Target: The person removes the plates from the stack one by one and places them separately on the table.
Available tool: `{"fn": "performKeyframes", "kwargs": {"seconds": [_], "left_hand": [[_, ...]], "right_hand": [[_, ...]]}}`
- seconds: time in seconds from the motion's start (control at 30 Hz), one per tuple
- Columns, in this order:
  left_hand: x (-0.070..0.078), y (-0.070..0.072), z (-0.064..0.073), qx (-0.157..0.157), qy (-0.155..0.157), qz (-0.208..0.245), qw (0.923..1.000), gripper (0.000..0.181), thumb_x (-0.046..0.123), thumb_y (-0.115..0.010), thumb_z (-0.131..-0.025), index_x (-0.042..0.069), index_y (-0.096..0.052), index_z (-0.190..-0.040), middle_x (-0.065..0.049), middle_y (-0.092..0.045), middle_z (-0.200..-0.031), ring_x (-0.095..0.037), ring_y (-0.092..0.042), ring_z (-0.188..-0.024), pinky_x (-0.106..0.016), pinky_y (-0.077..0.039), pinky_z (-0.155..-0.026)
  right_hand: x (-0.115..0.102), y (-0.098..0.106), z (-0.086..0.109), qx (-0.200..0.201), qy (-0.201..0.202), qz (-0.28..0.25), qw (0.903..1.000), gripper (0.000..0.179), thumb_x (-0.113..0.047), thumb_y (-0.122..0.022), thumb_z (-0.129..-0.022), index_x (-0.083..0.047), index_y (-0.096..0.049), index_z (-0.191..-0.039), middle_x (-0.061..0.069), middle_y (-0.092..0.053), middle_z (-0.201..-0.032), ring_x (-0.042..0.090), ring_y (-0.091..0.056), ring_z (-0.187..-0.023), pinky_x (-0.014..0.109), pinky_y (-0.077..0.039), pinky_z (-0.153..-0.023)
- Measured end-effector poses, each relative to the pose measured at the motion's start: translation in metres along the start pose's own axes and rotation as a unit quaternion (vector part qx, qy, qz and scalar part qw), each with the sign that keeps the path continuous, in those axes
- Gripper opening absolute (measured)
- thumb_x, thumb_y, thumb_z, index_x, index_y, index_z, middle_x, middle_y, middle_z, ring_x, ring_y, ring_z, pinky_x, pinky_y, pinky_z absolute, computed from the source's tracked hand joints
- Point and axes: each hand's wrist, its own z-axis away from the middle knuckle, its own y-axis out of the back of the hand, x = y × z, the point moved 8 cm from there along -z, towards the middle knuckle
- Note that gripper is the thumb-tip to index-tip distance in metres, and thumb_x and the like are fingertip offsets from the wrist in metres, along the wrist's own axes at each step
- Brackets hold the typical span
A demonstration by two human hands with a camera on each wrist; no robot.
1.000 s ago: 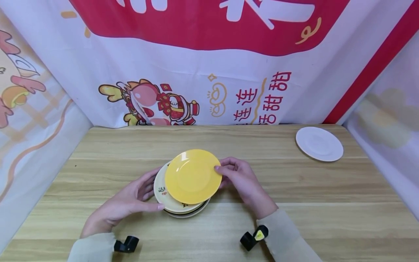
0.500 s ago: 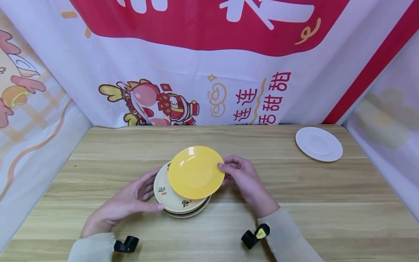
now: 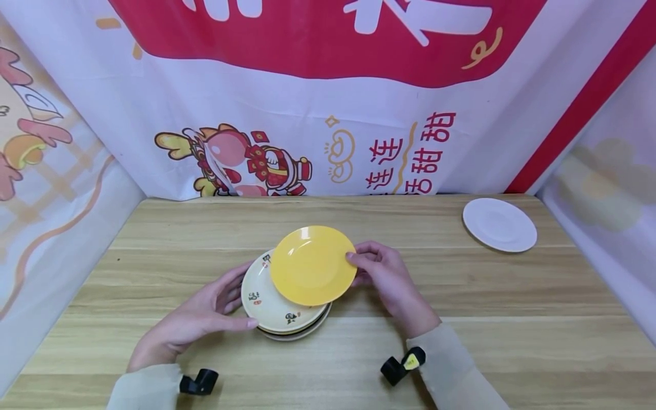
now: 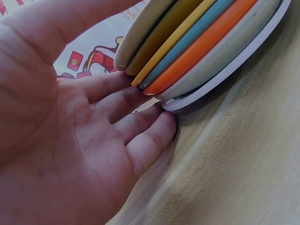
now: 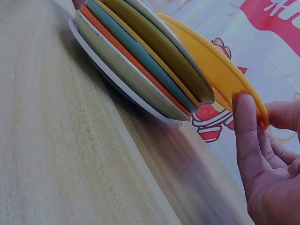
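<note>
My right hand (image 3: pixel 386 283) pinches the right rim of a yellow plate (image 3: pixel 314 265), thumb on top and fingers beneath. That plate is tilted and raised above a stack of plates, covering part of its top. Uppermost in the stack is a cream plate (image 3: pixel 271 310) with small dark and red prints. My left hand (image 3: pixel 200 316) rests its fingers against the stack's left side, with the thumb near the front rim. In the left wrist view, an orange plate (image 4: pixel 201 51) and a teal plate (image 4: pixel 187 44) show between other rims, above a white plate (image 4: pixel 229 70) at the bottom.
A separate white plate (image 3: pixel 499 225) lies at the back right of the wooden table (image 3: pixel 512 319). Printed cloth (image 3: pixel 328 108) hangs behind the table, and more cloth borders both sides.
My right hand has moved the yellow plate slightly right and toward the back, uncovering more of the cream plate. The left hand and the stack look nearly still.
</note>
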Motion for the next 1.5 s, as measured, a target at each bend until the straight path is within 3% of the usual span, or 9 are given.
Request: {"fn": "performKeyframes", "kwargs": {"seconds": [0.9,1.17,1.4,1.5], "left_hand": [[0.0,-0.001,0.0,0.0,-0.005,-0.005,1.0,0.109,0.012,-0.089,-0.087,0.018,-0.021,-0.173,-0.013,-0.018,-0.181,-0.046,-0.022,-0.165,-0.004,-0.04,-0.111],[-0.001,0.0,0.001,-0.001,-0.009,-0.003,1.0,0.109,0.013,-0.089,-0.087,0.02,-0.021,-0.173,-0.013,-0.018,-0.181,-0.046,-0.023,-0.165,-0.004,-0.04,-0.111],[0.0,0.0,0.001,0.0,-0.011,-0.005,0.9999,0.109,0.013,-0.089,-0.087,0.019,-0.022,-0.173,-0.014,-0.018,-0.181,-0.045,-0.023,-0.165,-0.004,-0.04,-0.111],[-0.001,0.0,0.002,0.001,-0.006,-0.006,1.0,0.109,0.013,-0.089,-0.087,0.02,-0.021,-0.173,-0.013,-0.018,-0.181,-0.045,-0.023,-0.165,-0.004,-0.04,-0.111]], "right_hand": [[0.0,0.039,-0.009,0.059,-0.001,-0.029,0.9979,0.036,-0.022,-0.07,-0.106,0.001,-0.061,-0.133,0.004,-0.078,-0.109,0.018,-0.074,-0.089,0.029,-0.069,-0.083],[-0.002,0.065,-0.013,0.104,-0.005,-0.047,0.9935,0.041,-0.023,-0.068,-0.107,0.002,-0.057,-0.139,0.003,-0.074,-0.111,0.013,-0.075,-0.086,0.026,-0.069,-0.083],[-0.004,0.095,-0.013,0.158,0.013,-0.072,0.9847,0.035,-0.015,-0.067,-0.107,0.004,-0.054,-0.133,-0.002,-0.071,-0.097,0.008,-0.074,-0.078,0.023,-0.068,-0.079],[-0.003,0.107,-0.013,0.177,0.01,-0.078,0.9811,0.034,-0.015,-0.066,-0.107,0.003,-0.054,-0.133,-0.002,-0.069,-0.099,0.007,-0.074,-0.079,0.022,-0.068,-0.08]]}}
